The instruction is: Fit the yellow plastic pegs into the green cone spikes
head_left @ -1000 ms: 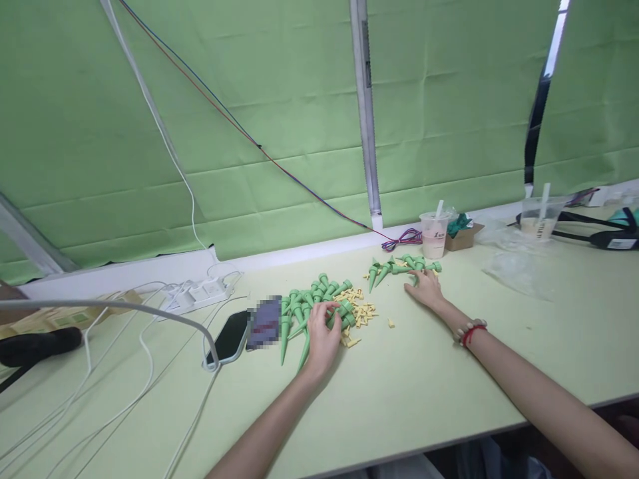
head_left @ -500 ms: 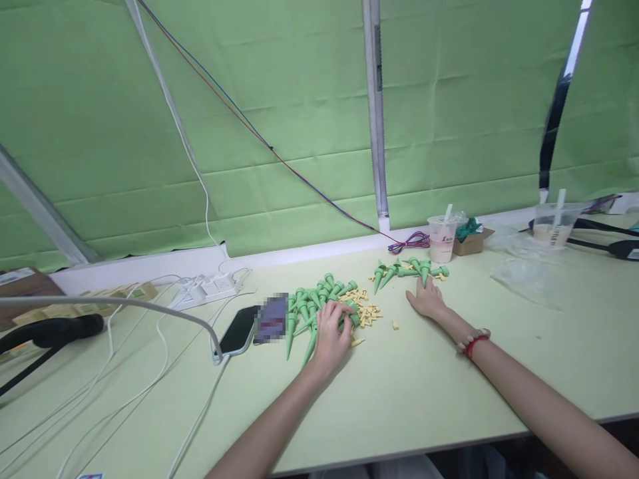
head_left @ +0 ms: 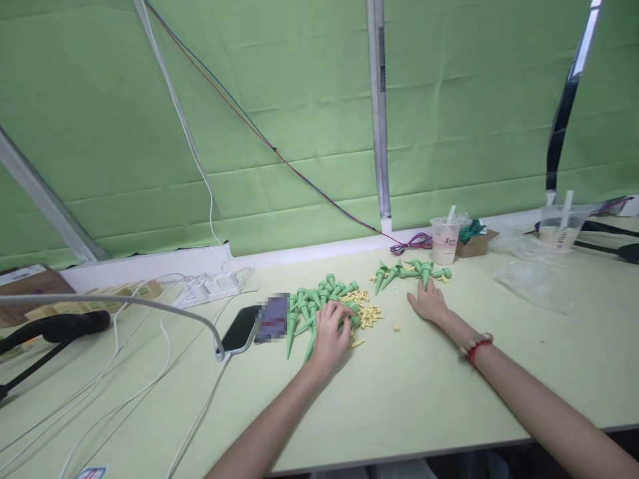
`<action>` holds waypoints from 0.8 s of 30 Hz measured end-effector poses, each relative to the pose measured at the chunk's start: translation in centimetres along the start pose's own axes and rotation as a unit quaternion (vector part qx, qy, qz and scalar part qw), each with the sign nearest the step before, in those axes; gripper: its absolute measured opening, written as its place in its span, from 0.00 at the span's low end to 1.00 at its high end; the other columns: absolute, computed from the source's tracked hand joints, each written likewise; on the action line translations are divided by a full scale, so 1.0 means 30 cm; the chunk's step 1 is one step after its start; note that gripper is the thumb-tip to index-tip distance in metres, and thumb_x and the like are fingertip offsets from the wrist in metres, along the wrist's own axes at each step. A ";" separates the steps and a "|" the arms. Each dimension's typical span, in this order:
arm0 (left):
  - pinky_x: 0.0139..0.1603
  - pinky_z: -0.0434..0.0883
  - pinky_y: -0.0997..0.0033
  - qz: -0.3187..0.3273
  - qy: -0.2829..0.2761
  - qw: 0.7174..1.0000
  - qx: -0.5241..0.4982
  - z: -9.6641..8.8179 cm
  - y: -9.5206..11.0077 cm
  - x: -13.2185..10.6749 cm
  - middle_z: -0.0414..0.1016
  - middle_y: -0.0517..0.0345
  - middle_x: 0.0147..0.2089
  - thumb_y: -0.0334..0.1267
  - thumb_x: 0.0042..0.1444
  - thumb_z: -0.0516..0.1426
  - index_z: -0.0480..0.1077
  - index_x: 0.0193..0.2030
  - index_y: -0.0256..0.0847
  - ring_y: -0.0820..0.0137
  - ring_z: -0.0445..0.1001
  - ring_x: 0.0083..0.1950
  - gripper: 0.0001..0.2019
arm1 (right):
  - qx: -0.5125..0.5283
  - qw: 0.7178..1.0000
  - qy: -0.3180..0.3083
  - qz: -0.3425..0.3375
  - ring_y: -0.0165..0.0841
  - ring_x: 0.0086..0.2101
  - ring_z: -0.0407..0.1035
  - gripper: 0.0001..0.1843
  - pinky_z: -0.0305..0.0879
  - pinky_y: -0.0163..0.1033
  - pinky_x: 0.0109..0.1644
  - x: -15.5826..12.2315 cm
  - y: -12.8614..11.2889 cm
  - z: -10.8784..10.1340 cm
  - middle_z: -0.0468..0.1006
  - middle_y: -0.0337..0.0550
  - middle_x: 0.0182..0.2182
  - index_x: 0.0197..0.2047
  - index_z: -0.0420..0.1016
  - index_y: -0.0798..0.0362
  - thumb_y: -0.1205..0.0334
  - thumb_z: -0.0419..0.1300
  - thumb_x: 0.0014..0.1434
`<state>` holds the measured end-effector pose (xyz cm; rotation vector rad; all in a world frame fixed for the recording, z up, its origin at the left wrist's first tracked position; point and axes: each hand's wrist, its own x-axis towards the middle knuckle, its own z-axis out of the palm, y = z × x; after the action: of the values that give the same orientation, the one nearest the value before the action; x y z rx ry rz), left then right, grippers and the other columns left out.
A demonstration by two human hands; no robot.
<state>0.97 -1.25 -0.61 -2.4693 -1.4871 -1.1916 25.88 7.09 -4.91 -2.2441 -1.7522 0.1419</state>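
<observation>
My left hand (head_left: 332,334) is closed at the right side of a heap of green watering spikes (head_left: 303,305); its fingers curl round a green capped spike (head_left: 353,313), partly hidden by them. Small yellow plastic nozzles (head_left: 368,314) lie scattered just to its right. Farther right, my right hand (head_left: 428,303) rests palm down with the thumb apart from the fingers. Its fingertips touch the tip of a green spike (head_left: 425,269) in a smaller group of spikes (head_left: 390,274).
Left of the heap are a phone (head_left: 240,329), a blurred-out purple item (head_left: 272,319), white cables (head_left: 167,339) and a power strip (head_left: 212,286). Behind on the right stand a drink cup (head_left: 444,241), a small cardboard box (head_left: 476,245), plastic bags (head_left: 532,283) and another cup (head_left: 562,229).
The view has shifted slightly, so the scene sits a little farther right. Both hands keep practically the same places among the spikes.
</observation>
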 end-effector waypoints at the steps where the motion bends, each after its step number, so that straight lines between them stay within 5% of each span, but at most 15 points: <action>1: 0.43 0.58 0.64 0.004 0.000 1.000 0.002 0.002 0.002 -0.001 0.68 0.55 0.37 0.28 0.56 0.45 0.66 0.34 0.42 0.66 0.64 0.43 0.11 | 0.000 1.000 0.002 0.002 0.47 0.62 0.37 0.33 0.39 0.49 0.61 0.000 0.000 0.001 0.41 0.70 0.62 0.63 0.43 0.71 0.54 0.41 0.61; 6: 0.43 0.58 0.65 0.023 -0.010 1.000 0.002 0.004 0.017 -0.005 0.67 0.56 0.36 0.29 0.56 0.45 0.65 0.33 0.43 0.67 0.64 0.44 0.10 | 0.002 0.999 0.030 0.019 0.51 0.61 0.41 0.36 0.42 0.49 0.60 -0.019 -0.009 -0.010 0.41 0.74 0.61 0.62 0.42 0.73 0.54 0.43 0.60; 16: 0.45 0.58 0.66 -0.010 -0.010 0.999 -0.050 -0.001 0.031 -0.008 0.68 0.58 0.36 0.29 0.56 0.46 0.65 0.33 0.42 0.69 0.65 0.44 0.09 | 0.031 0.985 0.154 -0.074 0.50 0.59 0.47 0.34 0.48 0.48 0.57 -0.072 -0.065 -0.059 0.45 0.70 0.61 0.62 0.46 0.71 0.54 0.44 0.61; 19: 0.46 0.58 0.65 -0.036 -0.005 0.996 -0.084 -0.002 0.035 -0.006 0.68 0.58 0.37 0.29 0.56 0.46 0.65 0.35 0.42 0.69 0.65 0.44 0.08 | 0.088 0.955 0.239 -0.153 0.46 0.60 0.48 0.29 0.50 0.48 0.58 -0.094 -0.093 -0.077 0.49 0.62 0.62 0.61 0.52 0.66 0.56 0.43 0.62; 24: 0.43 0.62 0.66 -0.120 0.019 0.975 -0.184 -0.011 0.045 -0.004 0.67 0.55 0.37 0.38 0.58 0.48 0.64 0.46 0.43 0.68 0.65 0.41 0.11 | 0.189 0.857 0.344 -0.334 0.42 0.54 0.60 0.22 0.59 0.49 0.54 -0.170 -0.165 -0.090 0.59 0.52 0.59 0.58 0.61 0.56 0.61 0.46 0.62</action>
<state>1.78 -2.21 0.00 -2.5113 -1.7334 -1.6883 20.64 2.82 -1.44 -1.0984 -1.7491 -0.3870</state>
